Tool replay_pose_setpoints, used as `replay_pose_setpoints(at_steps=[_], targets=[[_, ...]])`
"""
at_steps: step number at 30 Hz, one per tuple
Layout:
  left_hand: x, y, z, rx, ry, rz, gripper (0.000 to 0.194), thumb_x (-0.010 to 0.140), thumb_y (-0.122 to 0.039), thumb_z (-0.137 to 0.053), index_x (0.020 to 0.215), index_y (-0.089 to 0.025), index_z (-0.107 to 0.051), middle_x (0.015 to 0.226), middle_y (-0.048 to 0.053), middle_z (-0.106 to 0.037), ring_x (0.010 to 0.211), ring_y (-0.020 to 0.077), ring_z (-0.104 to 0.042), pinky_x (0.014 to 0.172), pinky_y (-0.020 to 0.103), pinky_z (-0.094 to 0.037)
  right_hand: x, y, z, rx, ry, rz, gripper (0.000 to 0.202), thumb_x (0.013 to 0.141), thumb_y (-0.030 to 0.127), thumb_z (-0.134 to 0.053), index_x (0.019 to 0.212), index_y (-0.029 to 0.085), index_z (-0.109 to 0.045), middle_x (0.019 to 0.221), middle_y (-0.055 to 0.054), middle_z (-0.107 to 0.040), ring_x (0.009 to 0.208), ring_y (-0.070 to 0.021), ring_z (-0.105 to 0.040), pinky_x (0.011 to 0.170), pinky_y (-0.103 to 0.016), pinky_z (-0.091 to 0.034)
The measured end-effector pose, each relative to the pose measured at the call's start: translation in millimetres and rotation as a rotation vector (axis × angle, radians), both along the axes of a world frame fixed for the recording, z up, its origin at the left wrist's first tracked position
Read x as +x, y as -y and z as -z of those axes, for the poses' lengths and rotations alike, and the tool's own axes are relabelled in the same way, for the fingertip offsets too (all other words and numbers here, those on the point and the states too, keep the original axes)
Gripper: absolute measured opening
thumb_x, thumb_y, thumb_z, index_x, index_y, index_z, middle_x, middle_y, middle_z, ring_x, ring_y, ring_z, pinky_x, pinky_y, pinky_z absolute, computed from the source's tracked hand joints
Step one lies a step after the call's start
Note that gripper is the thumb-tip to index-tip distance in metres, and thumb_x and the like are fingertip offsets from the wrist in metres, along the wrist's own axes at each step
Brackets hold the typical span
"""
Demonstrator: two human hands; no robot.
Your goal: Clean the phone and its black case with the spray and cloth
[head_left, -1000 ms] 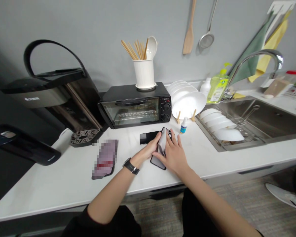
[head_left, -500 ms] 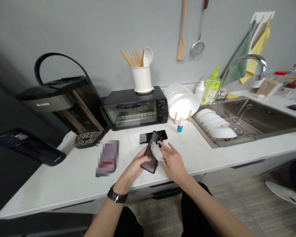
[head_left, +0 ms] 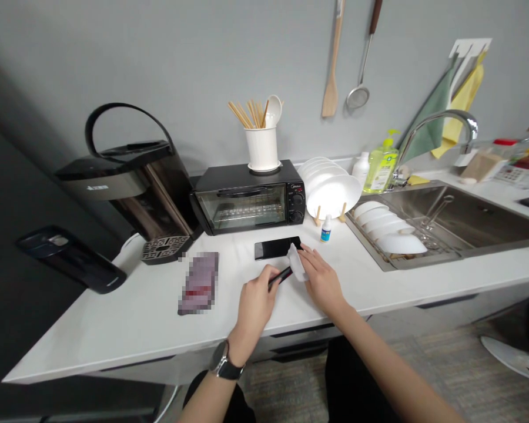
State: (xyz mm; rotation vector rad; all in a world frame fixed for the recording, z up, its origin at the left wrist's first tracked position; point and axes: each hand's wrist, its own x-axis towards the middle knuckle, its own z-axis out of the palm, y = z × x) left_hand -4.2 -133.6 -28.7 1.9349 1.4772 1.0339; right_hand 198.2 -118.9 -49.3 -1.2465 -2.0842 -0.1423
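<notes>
White counter [head_left: 136, 335] carried the work, with a black toaster oven [head_left: 247, 205] standing at its back, beyond the hands. Left hand [head_left: 256, 302] was closed, thumb and bent fingers clamped on the near end of a slim black smartphone [head_left: 280, 278]. Right hand [head_left: 324, 282] was partly curled, fingers bunched over a pale cloth [head_left: 298, 267] at the phone's far end; the thumb's exact placing could not be made out. Step in hand, judged from this pose: wiping the phone, probably along its edge or far end, with the left as holder and the right as wiper. Next move, by the same judgement, called for a steady left grip, light pressure through the cloth, and a turn of the phone to bring any unwiped face under it. Position of the phone: between the two hands, seen nearly edge-on, slanting away from the left fingers toward the right; its far end was hidden by the cloth, and whether it touched the counter could not be told. A second smartphone [head_left: 273, 249] lay flat just beyond, dark screen up, near the cloth. Cloth hung from the right fingers in a loose fold, fibre or paper not resolved. Smallest item: a small blue-labelled bottle [head_left: 326, 230], upright, beyond the right hand and apart from it.
</notes>
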Motion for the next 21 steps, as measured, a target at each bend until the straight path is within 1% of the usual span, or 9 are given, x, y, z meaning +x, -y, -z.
replay_pose_setpoints(at_steps=[1, 3, 6, 8, 10, 12, 15, 18, 21], targets=[[-2, 1, 5.7, -0.012, 0.087, 0.000, 0.011, 0.093, -0.030, -0.067, 0.101, -0.026, -0.074, 0.100, 0.004, -0.081, 0.094, 0.0271, -0.077, 0.086, 0.035, -0.056, 0, 1, 1.9, 0.002, 0.001, 0.013, 0.079, 0.071, -0.009, -0.036, 0.146, 0.007, -0.055, 0.148, -0.015, -0.062, 0.151, -0.0271, -0.044, 0.125, -0.052, -0.041], [-6, 3, 13.9, -0.048, 0.192, 0.010, 0.015, 0.092, -0.036, -0.069, 0.098, -0.024, -0.076, 0.103, 0.005, -0.082, 0.099, 0.0268, -0.076, 0.090, 0.034, -0.057, -1, 3, 2.7, 0.008, 0.008, 0.035, 0.079, 0.073, -0.010, -0.035, 0.147, 0.009, -0.055, 0.148, -0.015, -0.062, 0.151, -0.0272, -0.045, 0.124, -0.055, -0.040], [-10, 2, 17.3, -0.069, 0.120, 0.018, 0.025, 0.096, -0.038, -0.062, 0.105, -0.022, -0.079, 0.111, 0.008, -0.081, 0.101, 0.0293, -0.076, 0.094, 0.038, -0.056, -16, 12, 0.9, 0.028, 0.051, 0.027, 0.073, 0.080, -0.008, -0.035, 0.150, 0.008, -0.051, 0.155, -0.015, -0.056, 0.154, -0.0311, -0.039, 0.123, -0.059, -0.039], [-11, -1, 17.7, -0.070, 0.056, 0.038, 0.024, 0.096, -0.031, -0.058, 0.098, -0.019, -0.079, 0.103, 0.011, -0.082, 0.091, 0.0303, -0.076, 0.086, 0.039, -0.057, -33, 23, 0.7, 0.038, 0.118, -0.049, 0.067, 0.087, -0.004, -0.038, 0.152, 0.008, -0.049, 0.163, -0.013, -0.046, 0.157, -0.0339, -0.031, 0.123, -0.060, -0.039], [-13, -5, 20.0, -0.072, 0.049, 0.060, 0.018, 0.088, -0.021, -0.059, 0.083, -0.018, -0.077, 0.088, 0.012, -0.081, 0.078, 0.0288, -0.074, 0.078, 0.038, -0.056, -50, 36, 1.8, 0.040, 0.187, -0.145, 0.062, 0.092, 0.001, -0.041, 0.154, 0.008, -0.047, 0.168, -0.010, -0.037, 0.160, -0.0344, -0.024, 0.124, -0.059, -0.038], [-15, -7, 24.1, -0.060, 0.060, 0.069, 0.014, 0.081, -0.015, -0.061, 0.077, -0.019, -0.074, 0.080, 0.011, -0.079, 0.073, 0.0267, -0.071, 0.077, 0.038, -0.055, -58, 44, 3.3, 0.039, 0.233, -0.203, 0.060, 0.096, 0.005, -0.043, 0.156, 0.010, -0.044, 0.170, -0.008, -0.034, 0.161, -0.0326, -0.022, 0.125, -0.058, -0.037], [-16, -8, 28.0, -0.047, 0.058, 0.084, 0.018, 0.082, -0.014, -0.058, 0.084, -0.017, -0.075, 0.083, 0.012, -0.079, 0.074, 0.0259, -0.071, 0.079, 0.037, -0.055, -52, 41, 3.6, 0.032, 0.263, -0.202, 0.062, 0.099, 0.007, -0.039, 0.161, 0.012, -0.034, 0.169, -0.008, -0.036, 0.160, -0.0275, -0.026, 0.127, -0.057, -0.034], [-14, -6, 23.6, -0.035, 0.036, 0.091, 0.023, 0.088, -0.017, -0.055, 0.094, -0.016, -0.077, 0.094, 0.014, -0.080, 0.086, 0.0295, -0.074, 0.086, 0.040, -0.054, -30, 23, -0.2, -0.001, 0.239, -0.100, 0.068, 0.097, 0.003, -0.035, 0.164, 0.013, -0.026, 0.168, -0.009, -0.037, 0.159, -0.0262, -0.028, 0.127, -0.058, -0.032], [-10, -2, 14.9, -0.028, 0.026, 0.068, 0.025, 0.097, -0.032, -0.056, 0.099, -0.018, -0.077, 0.104, 0.014, -0.080, 0.097, 0.0317, -0.074, 0.093, 0.040, -0.051, -11, 2, -8.4, -0.034, 0.191, 0.047, 0.072, 0.092, -0.001, -0.035, 0.162, 0.013, -0.033, 0.166, -0.009, -0.042, 0.159, -0.0305, -0.027, 0.127, -0.062, -0.028]])
